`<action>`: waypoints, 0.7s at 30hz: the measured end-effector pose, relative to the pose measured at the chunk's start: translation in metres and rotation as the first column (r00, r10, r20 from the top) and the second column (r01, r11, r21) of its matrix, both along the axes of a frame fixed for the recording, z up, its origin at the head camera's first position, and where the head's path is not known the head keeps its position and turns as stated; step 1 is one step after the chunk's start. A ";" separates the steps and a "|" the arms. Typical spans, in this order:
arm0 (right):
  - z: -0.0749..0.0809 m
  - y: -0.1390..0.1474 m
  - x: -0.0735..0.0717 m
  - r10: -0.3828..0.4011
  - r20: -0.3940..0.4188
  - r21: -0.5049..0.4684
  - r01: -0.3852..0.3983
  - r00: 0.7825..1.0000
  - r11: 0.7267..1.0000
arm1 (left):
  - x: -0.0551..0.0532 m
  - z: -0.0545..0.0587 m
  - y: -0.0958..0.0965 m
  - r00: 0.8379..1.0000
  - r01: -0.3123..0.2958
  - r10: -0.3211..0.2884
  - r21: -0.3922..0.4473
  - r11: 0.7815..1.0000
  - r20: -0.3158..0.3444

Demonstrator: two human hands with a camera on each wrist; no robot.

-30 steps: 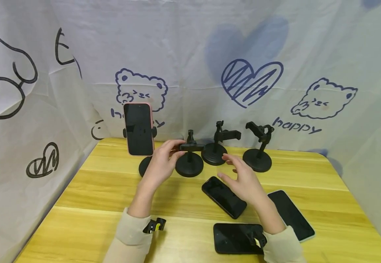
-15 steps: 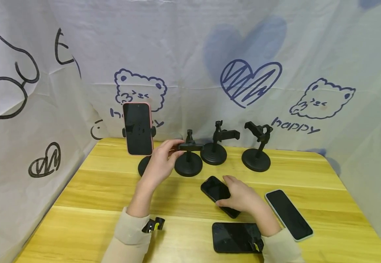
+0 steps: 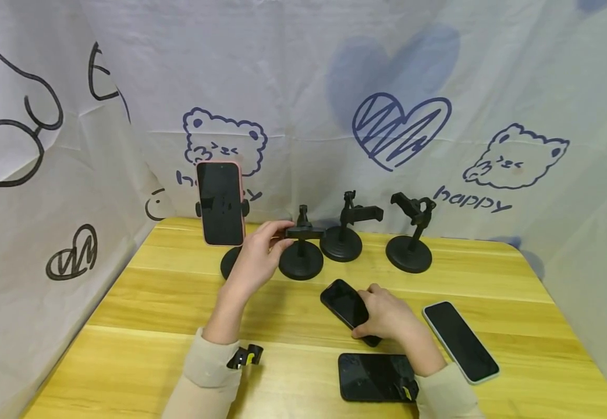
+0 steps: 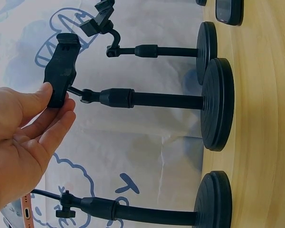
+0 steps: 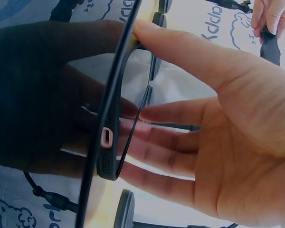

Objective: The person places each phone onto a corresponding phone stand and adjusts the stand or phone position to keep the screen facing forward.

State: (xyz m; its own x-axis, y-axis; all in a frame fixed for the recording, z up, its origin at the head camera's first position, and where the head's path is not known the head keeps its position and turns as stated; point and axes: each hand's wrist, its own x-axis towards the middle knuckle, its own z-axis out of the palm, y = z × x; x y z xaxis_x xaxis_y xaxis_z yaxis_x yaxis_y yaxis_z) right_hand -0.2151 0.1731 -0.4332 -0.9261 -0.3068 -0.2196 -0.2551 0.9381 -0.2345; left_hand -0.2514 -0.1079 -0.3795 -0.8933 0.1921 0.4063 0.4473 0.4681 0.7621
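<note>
My left hand (image 3: 256,259) pinches the clamp (image 3: 305,233) of a black phone stand (image 3: 301,262) at the back of the table. In the left wrist view, thumb and fingers hold the lower end of this clamp (image 4: 61,71), which has no phone in it. My right hand (image 3: 389,317) grips a black smartphone (image 3: 344,301) lying aslant on the table, thumb on one long edge and fingers on the other. Its charging port end (image 5: 107,137) shows in the right wrist view, where my right hand (image 5: 242,128) reaches around it.
A pink-cased smartphone (image 3: 220,203) sits upright in the leftmost stand. Two more black stands (image 3: 341,244) (image 3: 409,254) stand to the right. A second black phone (image 3: 371,377) lies by my right sleeve, and a light-cased phone (image 3: 461,342) farther right. A printed cloth (image 3: 303,87) hangs behind.
My right hand has come down from above the table near the stands and taken hold of the black smartphone. The left hand stays on the clamp.
</note>
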 end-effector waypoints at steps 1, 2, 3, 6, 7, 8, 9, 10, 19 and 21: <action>0.000 0.000 0.000 -0.005 -0.003 0.005 0.005 1.000 1.000 | 0.000 0.000 0.000 1.000 0.000 0.000 0.000 1.000 -0.001; -0.001 -0.001 0.000 -0.011 -0.004 0.008 0.011 1.000 1.000 | 0.000 0.000 0.000 1.000 -0.001 0.001 -0.001 1.000 -0.002; -0.001 -0.001 0.000 -0.017 -0.005 0.012 0.017 1.000 1.000 | 0.000 0.000 0.000 1.000 0.000 0.000 -0.002 1.000 -0.001; -0.003 -0.001 -0.001 -0.032 -0.012 0.022 0.033 0.999 0.999 | 0.000 -0.001 0.000 1.000 -0.001 0.001 -0.003 1.000 0.000; -0.003 -0.002 -0.001 -0.034 -0.016 0.026 0.034 0.999 0.999 | 0.001 -0.001 0.000 1.000 -0.001 0.001 -0.003 1.000 0.002; -0.004 -0.002 -0.001 -0.033 -0.021 0.030 0.034 0.999 0.999 | 0.001 0.000 0.000 1.000 -0.002 0.002 -0.004 1.000 0.002; -0.005 -0.001 -0.001 -0.033 -0.026 0.032 0.033 0.999 0.999 | 0.001 0.000 0.000 1.000 -0.003 0.003 -0.004 1.000 0.003; -0.005 -0.001 -0.001 -0.031 -0.032 0.034 0.032 0.999 0.999 | 0.001 0.000 0.000 1.000 -0.004 0.004 -0.004 1.000 0.006; -0.006 0.000 -0.003 0.003 -0.078 0.050 0.001 0.997 0.999 | 0.002 0.000 0.001 1.000 -0.008 0.008 -0.005 1.000 0.008; -0.005 0.000 -0.003 0.010 -0.084 0.049 -0.006 0.996 0.999 | 0.002 0.001 0.001 1.000 -0.009 0.009 -0.007 1.000 0.006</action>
